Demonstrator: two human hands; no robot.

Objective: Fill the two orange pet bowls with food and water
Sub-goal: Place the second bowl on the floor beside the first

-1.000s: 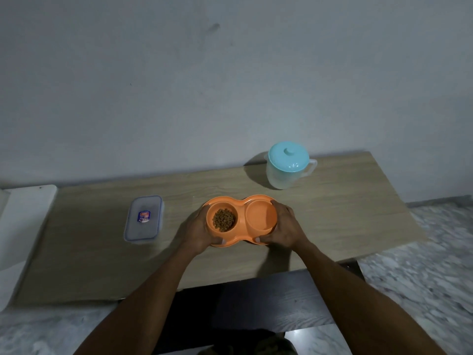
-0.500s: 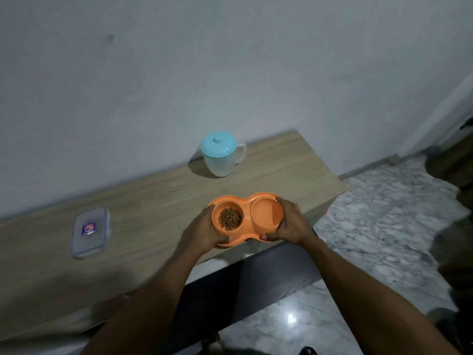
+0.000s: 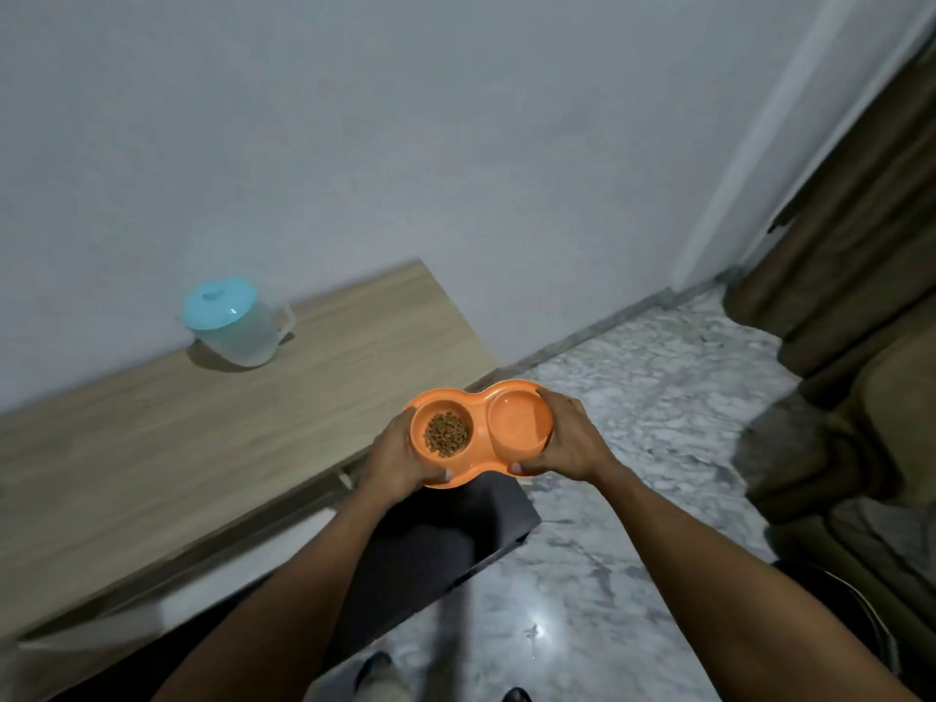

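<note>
The orange double pet bowl is held level in the air, past the right end of the wooden table and over the floor. Its left well holds brown kibble. The right well looks wet or filled with clear water; I cannot tell for sure. My left hand grips the bowl's left end and my right hand grips its right end. A clear water jug with a light blue lid stands at the back of the table by the wall.
A dark low bench sits under the table's front edge. Marble floor spreads to the right. A brown curtain and a brown sofa stand at the right. Grey wall behind the table.
Both hands have lifted the bowl off the table and carried it right, beyond the table's end. My view has swung right, so the lidded food box has left the frame.
</note>
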